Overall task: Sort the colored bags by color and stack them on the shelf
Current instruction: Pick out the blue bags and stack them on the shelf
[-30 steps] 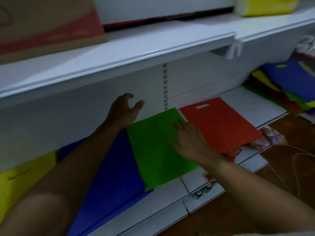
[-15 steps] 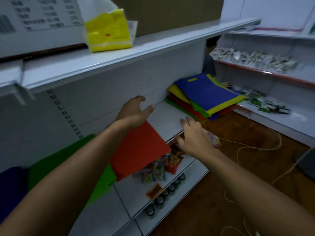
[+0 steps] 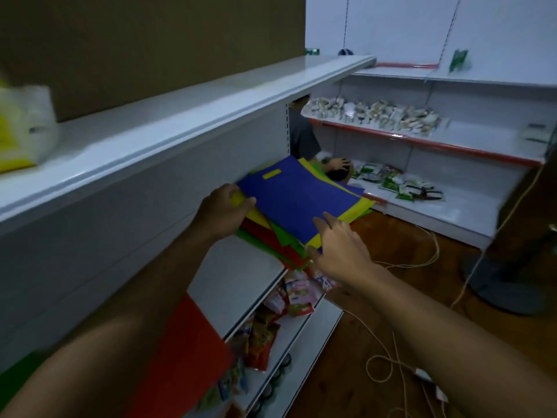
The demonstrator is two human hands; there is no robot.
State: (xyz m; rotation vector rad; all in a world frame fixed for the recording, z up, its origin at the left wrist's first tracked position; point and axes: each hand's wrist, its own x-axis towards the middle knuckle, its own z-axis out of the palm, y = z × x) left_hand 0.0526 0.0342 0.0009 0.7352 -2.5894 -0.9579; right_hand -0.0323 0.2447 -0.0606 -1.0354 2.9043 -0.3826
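shop aisle, dim; white metal shelf [image 3: 241, 285] runs along the left wall, wood floor to the right.

item 1, far left: green bag [image 3: 12, 384], only a corner showing at the frame edge, lying on the shelf. judged sorted.

item 2: red bag [image 3: 187, 357], flat on the shelf, partly hidden by the left forearm. judged sorted, a pile of its own.

item 3: snack packets [image 3: 283, 300] on the lower ledge below the shelf. not part of the job.

item 4: mixed pile [image 3: 271, 242], further along the same shelf; red, green and yellow layers fanned out under a blue bag [image 3: 301, 200] with a handle slot. judged unsorted, several bags left.

item 5: left hand [image 3: 224, 211], grip curled round the near left edge of the pile, thumb on top of a yellow layer.

item 6: right hand [image 3: 340, 251], forefinger on the blue bag, thumb under the near corner, pinching the top layers.

status: at least two colours placed; most of the pile remains. next lift looks to be the blue bag.
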